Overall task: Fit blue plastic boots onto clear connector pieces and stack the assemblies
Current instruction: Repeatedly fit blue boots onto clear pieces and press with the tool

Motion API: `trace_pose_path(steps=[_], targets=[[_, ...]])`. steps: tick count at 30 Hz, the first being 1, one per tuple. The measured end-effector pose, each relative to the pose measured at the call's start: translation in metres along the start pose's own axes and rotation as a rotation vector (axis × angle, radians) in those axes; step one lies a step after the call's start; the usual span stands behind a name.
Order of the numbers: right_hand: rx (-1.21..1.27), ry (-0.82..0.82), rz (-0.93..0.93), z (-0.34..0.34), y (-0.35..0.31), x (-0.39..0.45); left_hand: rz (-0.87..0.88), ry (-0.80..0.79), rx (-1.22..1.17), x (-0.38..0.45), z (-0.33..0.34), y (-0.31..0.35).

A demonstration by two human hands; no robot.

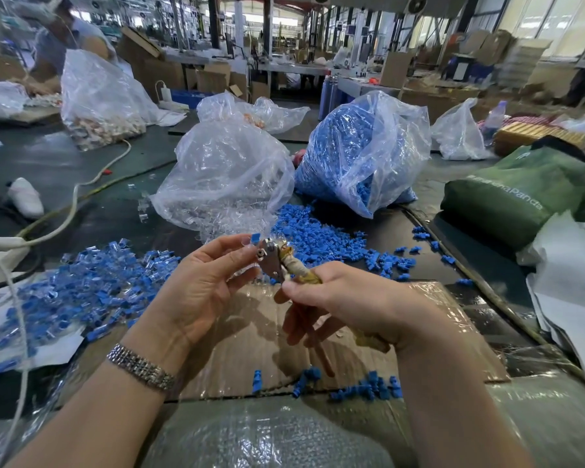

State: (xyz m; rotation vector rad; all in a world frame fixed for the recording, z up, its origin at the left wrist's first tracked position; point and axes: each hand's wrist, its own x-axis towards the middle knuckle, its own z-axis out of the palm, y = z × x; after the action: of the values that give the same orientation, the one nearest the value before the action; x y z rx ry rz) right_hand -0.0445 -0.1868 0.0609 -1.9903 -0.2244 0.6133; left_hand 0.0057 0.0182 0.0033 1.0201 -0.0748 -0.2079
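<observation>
My right hand (pixel 345 298) grips the tape-wrapped handles of a pair of metal pliers (pixel 274 261) above a cardboard sheet (pixel 237 336). My left hand (pixel 203 282) pinches a blue boot with a clear connector piece (pixel 254 238) at its fingertips, right at the pliers' jaws. A heap of finished blue-and-clear assemblies (pixel 92 282) lies to the left. Loose blue boots (pixel 318 238) spread behind the hands. A clear bag of connector pieces (pixel 223 184) and a bag of blue boots (pixel 362 153) stand further back.
A few blue boots (pixel 362 388) lie at the cardboard's near edge. A green bag (pixel 517 190) and white wrapping (pixel 568 292) sit at the right. White cables (pixel 71 211) cross the left side. Another person (pixel 58 38) works at the far left.
</observation>
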Motion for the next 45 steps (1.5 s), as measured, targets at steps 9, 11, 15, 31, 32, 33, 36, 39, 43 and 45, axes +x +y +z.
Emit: trace_pose_path(steps=[9, 11, 15, 31, 32, 33, 36, 39, 43, 45], targets=[[-0.061, 0.026, 0.006, 0.001, 0.001, 0.003, 0.062, -0.043, 0.109, -0.003, 0.003, -0.003], [-0.055, 0.059, -0.004, 0.004, 0.002, 0.004, 0.074, -0.026, 0.131, -0.004, 0.004, -0.003], [-0.068, 0.135, -0.030, 0.011, 0.005, 0.008, 0.104, 0.002, 0.152, -0.005, 0.007, -0.002], [-0.519, 0.640, 0.261, -0.040, 0.035, 0.010, 0.466, 0.592, 1.270, -0.003, -0.015, 0.005], [-0.557, 0.661, 0.320, -0.042, 0.042, 0.011, 0.478, 0.640, 1.408, -0.004, -0.016, 0.005], [-0.578, 0.668, 0.376, -0.042, 0.048, 0.013, 0.478, 0.660, 1.517, -0.004, -0.017, 0.005], [-0.663, 0.652, 0.490, -0.038, 0.057, 0.016, 0.516, 0.493, 1.597, -0.003, -0.012, -0.003], [-0.722, 0.653, 0.514, -0.035, 0.059, 0.020, 0.482, 0.072, 1.520, -0.002, 0.001, -0.018], [-0.842, 0.754, 0.390, -0.026, 0.050, 0.030, 0.414, -0.176, 1.693, 0.002, 0.009, -0.034], [-0.881, 0.718, 0.195, -0.018, 0.044, 0.042, 0.376, -0.204, 1.758, 0.004, 0.010, -0.037]])
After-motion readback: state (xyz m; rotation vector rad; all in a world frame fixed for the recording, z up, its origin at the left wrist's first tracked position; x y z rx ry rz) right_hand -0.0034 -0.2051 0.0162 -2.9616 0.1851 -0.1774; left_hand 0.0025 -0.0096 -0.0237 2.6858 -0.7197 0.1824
